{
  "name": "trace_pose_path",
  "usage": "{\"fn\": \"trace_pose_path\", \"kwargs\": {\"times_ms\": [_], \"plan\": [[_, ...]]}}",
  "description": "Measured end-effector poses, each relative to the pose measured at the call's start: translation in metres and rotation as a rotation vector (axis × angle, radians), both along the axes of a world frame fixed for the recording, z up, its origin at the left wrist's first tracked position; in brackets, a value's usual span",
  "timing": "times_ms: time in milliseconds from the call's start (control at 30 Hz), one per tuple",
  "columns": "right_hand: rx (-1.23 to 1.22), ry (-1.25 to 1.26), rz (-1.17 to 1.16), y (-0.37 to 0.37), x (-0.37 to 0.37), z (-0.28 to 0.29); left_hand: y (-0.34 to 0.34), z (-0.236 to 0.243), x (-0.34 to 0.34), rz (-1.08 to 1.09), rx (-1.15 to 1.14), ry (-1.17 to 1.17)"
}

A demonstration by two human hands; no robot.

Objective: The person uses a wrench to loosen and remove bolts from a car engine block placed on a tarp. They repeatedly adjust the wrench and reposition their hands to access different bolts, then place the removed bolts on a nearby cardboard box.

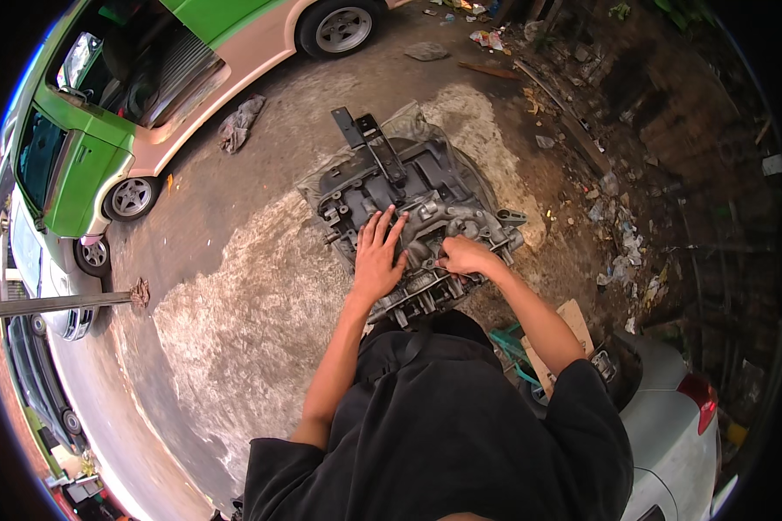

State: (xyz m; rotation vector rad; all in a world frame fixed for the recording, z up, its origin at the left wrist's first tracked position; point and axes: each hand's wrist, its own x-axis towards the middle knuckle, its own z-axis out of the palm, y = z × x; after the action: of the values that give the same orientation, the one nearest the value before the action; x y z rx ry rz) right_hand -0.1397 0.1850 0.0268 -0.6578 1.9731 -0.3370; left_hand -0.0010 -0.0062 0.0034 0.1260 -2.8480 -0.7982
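A greasy grey-black engine assembly [434,174] lies in front of me, with a dark metal bracket [374,148] sticking up from its top. My left hand [378,256] rests on the engine's near left part, fingers apart and palm down. My right hand [465,259] is closed at the near right part of the engine, among metal castings; whatever its fingertips grip is hidden or too small to name. A crumpled translucent sheet [308,189] shows beneath the engine.
A green-and-pink van [96,187] stands at upper left, other cars [35,365] and a pole [52,304] at left. Litter [626,252] lines the right. A silver car's rear [669,434], cardboard [569,317] and a teal object [513,356] are beside me at lower right.
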Motion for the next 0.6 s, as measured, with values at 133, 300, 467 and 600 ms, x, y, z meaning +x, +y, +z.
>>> {"fn": "trace_pose_path", "kwargs": {"times_ms": [133, 300, 467, 600], "plan": [[-0.134, -0.216, -0.319, 0.005, 0.021, -0.011, 0.002, 0.001, 0.002, 0.018, 0.007, -0.009], [-0.406, -0.579, -0.928, 0.013, 0.063, -0.035, 0.003, -0.001, 0.001, 0.031, -0.004, 0.007], [-0.550, -0.571, -1.209, -0.005, 0.096, -0.045, 0.003, -0.003, -0.001, 0.029, -0.020, 0.032], [-0.626, -0.593, -1.233, 0.002, 0.100, -0.034, 0.004, -0.002, 0.000, 0.035, -0.026, 0.019]]}}
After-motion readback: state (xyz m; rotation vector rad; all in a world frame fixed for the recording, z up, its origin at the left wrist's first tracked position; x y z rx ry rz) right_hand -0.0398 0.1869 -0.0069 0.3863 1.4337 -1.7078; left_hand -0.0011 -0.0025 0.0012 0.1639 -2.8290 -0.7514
